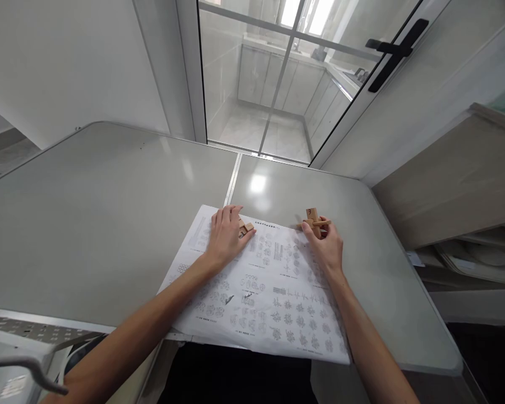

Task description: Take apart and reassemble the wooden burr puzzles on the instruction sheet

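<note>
Under both forearms lies a large white instruction sheet printed with rows of small line drawings. My left hand rests over its upper part, fingers curled around some notched wooden puzzle pieces; how many it covers is hidden. Just beyond the sheet's upper right, my right hand grips a partly joined wooden puzzle. Its pieces cross each other, with one upright block bearing a dark mark and another stick pointing sideways to the right.
The grey table has a metal seam running across it. A glazed door with a black handle stands behind its far edge. Wooden shelving is at the right, and a curved grey bar at lower left.
</note>
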The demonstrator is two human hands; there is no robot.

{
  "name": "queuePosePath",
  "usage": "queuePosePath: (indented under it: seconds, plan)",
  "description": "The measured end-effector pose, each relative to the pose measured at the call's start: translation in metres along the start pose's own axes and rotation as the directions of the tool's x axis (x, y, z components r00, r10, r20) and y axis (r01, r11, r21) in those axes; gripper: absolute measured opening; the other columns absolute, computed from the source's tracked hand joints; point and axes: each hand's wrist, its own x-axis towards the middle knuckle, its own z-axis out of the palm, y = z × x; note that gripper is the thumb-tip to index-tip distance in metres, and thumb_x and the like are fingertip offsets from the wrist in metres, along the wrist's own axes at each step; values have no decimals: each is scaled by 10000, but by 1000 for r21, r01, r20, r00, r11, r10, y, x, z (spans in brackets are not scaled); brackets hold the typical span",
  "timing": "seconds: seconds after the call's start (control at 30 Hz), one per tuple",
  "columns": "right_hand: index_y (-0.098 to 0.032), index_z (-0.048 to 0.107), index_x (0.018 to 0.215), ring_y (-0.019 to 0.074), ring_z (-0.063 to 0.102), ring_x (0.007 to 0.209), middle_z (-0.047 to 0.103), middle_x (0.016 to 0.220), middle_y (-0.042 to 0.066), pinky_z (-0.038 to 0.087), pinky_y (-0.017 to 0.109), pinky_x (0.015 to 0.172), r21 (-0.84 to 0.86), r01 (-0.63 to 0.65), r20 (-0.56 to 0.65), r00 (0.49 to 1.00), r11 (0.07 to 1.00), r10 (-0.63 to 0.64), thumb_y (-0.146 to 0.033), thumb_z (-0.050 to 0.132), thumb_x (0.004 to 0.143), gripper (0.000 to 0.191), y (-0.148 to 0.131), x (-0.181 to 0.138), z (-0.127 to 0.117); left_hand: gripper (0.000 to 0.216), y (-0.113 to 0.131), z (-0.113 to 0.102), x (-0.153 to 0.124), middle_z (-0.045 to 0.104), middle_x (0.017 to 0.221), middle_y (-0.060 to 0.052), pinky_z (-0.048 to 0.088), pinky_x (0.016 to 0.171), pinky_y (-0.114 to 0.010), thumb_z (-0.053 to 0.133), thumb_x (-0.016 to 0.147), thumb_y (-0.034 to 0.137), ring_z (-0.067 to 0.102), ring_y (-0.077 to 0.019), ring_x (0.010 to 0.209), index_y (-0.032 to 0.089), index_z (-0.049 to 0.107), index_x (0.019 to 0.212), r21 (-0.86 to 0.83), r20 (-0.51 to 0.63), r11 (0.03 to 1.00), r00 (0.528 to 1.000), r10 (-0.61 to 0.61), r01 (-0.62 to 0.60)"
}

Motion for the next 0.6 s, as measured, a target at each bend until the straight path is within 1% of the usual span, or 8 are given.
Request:
queuePosePath:
  seconds: [0.07,0.17,0.23,0.3,0.4,0.5,0.6]
  plan:
    - [-184,658,1343,307,727,1032,723,1293,157,591,419,868,6,1,-4,1000,1000,-1,-675,778,754,776,2,1,1,596,-1,1,0,574,1365,-154,457,1113,-543,756,923,349,554,-362,1287,204,458,1418,-66,21,998,1000,23,-21]
    - [-184,656,1340,313,716,1070,709,1312,157,578,443,931,-4,30,-19,999,1000,-31,-672,796,744,783,7,2,3,593,1,3,-3,550,1375,-136,491,1115,-513,741,933,290,561,-334,1295,240,436,1438,-204,75,977,994,80,-63]
    - [-185,658,1337,317,702,1102,700,1319,154,569,452,964,-8,50,-21,999,999,-50,-669,800,747,776,10,3,4,604,3,3,-4,526,1402,-135,516,1102,-491,727,941,283,568,-321,1300,259,418,1460,-279,111,956,986,123,-88]
    - [-184,660,1336,315,691,1120,684,1331,153,567,450,977,-8,61,-24,998,998,-61,-668,801,751,772,12,4,5,611,5,3,-6,515,1421,-137,530,1088,-483,718,948,297,572,-320,1303,270,407,1473,-313,133,943,977,166,-118]
    - [-184,669,1330,307,684,1137,647,1367,156,563,442,997,-7,73,-38,997,997,-74,-657,808,747,764,14,5,5,646,7,1,-6,533,1411,-145,515,1085,-512,745,928,360,570,-343,1296,262,410,1472,-260,122,954,975,185,-149]
    - [-195,646,1373,302,690,1118,642,1379,149,569,445,989,17,45,-45,998,999,-45,-653,819,735,804,16,7,6,734,6,-1,-5,567,1373,-161,482,1080,-552,796,873,471,569,-374,1266,214,426,1453,-106,88,986,987,135,-126]
    - [-205,579,1449,306,696,1112,676,1354,136,567,457,989,58,-3,-54,999,998,6,-646,837,717,892,16,7,6,779,5,-1,-4,602,1318,-168,478,1047,-534,805,843,559,586,-372,1213,166,454,1417,13,84,996,992,92,-93]
